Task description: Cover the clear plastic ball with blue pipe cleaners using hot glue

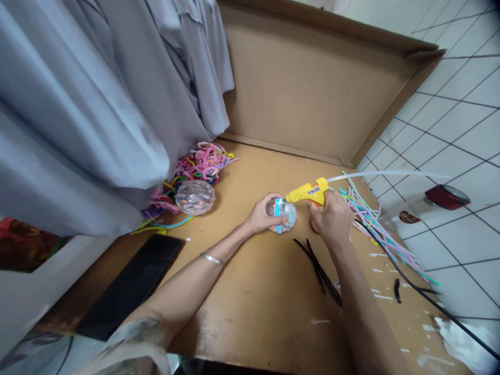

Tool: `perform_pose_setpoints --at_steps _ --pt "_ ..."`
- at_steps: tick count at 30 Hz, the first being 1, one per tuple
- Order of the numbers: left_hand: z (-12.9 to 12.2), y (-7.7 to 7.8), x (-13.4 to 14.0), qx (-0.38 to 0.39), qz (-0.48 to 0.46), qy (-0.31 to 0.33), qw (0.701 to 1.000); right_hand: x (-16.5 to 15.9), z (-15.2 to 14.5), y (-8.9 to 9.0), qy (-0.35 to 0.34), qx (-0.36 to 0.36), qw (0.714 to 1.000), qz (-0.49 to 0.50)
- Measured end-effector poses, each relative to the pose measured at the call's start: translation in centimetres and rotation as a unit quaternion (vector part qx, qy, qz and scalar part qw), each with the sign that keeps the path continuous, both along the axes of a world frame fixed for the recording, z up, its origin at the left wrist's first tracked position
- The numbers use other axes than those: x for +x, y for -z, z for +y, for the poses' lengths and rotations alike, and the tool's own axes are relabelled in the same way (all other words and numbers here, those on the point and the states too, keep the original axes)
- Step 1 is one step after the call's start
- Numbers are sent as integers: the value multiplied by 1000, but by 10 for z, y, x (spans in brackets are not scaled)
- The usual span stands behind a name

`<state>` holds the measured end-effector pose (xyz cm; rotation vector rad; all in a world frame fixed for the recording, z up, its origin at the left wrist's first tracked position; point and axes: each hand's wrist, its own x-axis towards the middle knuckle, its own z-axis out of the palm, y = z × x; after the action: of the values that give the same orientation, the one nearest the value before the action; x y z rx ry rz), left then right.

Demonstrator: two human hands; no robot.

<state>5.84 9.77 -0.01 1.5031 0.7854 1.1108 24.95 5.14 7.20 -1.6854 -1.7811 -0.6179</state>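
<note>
Left hand [261, 215] is on a small clear ball [288, 221] with a light blue band [277, 210] around it; thumb on the near side, fingers on the far side, narrow grip, ball between them. Ball sits mid-surface, at or just above the top; can't tell if it touches. Right hand [334, 216] has its fingers wrapped around the handle of a yellow glue gun [308, 191], nozzle pointing left at the band's upper end; contact with the ball not clear. Translucent glue stick [375, 172] sticks out of the gun's back, over toward the white tiles [461, 140]. Second clear ball [195, 197] is left of the left hand, up against a tangled pile of mostly pink fuzzy strips [207, 161]. Pastel fuzzy strips [375, 229] lie in a loose bundle right of the right hand, black cord [402, 272] running past them. Few black strips [318, 271] on the surface [242, 302] beside the right forearm. Dark flat slab [130, 286] lies left of the left forearm. Grey cloth [156, 78] hangs upper left, cardboard panel [312, 78] at the back. Dark red lid [447, 197] on a clear container, far right. Whitish smears on the surface, right side.
</note>
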Motion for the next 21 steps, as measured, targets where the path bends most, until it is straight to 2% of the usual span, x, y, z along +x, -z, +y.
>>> perform_pose_setpoints --at_steps 21 --pt "0 1 0 2 -14 1 1000 3 0 -2 0 -16 1000 -8"
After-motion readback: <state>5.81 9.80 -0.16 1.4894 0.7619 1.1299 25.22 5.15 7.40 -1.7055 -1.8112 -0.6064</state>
